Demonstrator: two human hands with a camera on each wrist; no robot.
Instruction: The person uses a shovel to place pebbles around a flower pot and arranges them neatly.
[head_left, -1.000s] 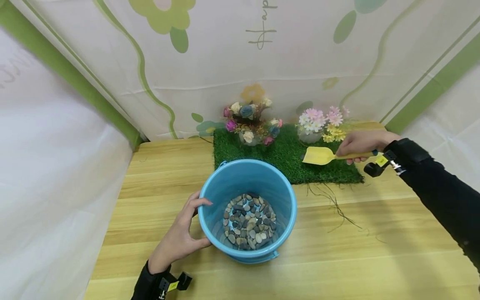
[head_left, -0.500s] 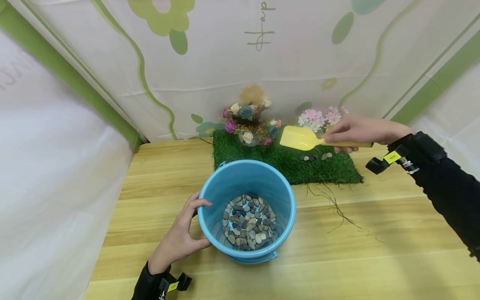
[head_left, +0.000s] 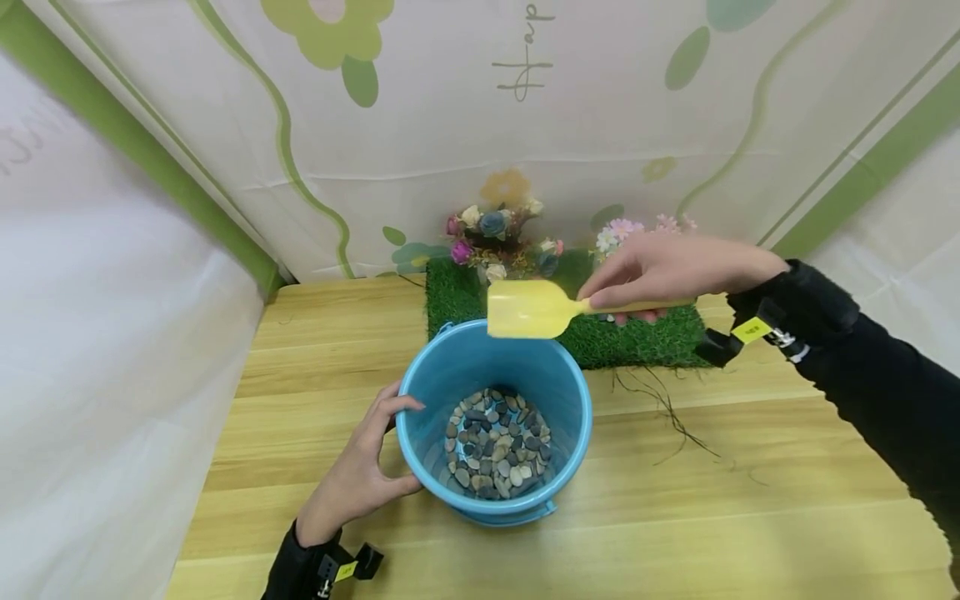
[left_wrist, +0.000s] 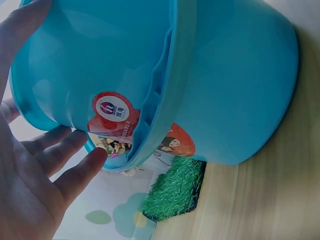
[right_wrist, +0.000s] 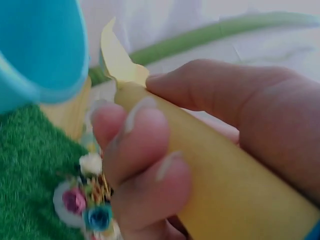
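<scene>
A light blue bucket stands on the wooden table, with a layer of grey and tan pebbles at its bottom. My left hand holds it at the left side, one finger over the rim and the thumb against the outer wall. In the left wrist view, spread fingers lie along the bucket's upper part. My right hand grips the handle of a yellow shovel, fingers wrapped round it. Held level, the shovel's blade overlaps the bucket's far rim in the head view; no pebbles show on it.
Behind the bucket lies a green artificial grass mat. Mixed roses stand on it, and pale pink flowers are partly hidden by the right hand. Thin dark strands lie on the table. White printed cloth surrounds the table.
My right hand lifted the shovel off the grass mat, uncovering several pebbles there, then carried it left to the bucket's far rim. The left hand and the bucket stayed in place.
</scene>
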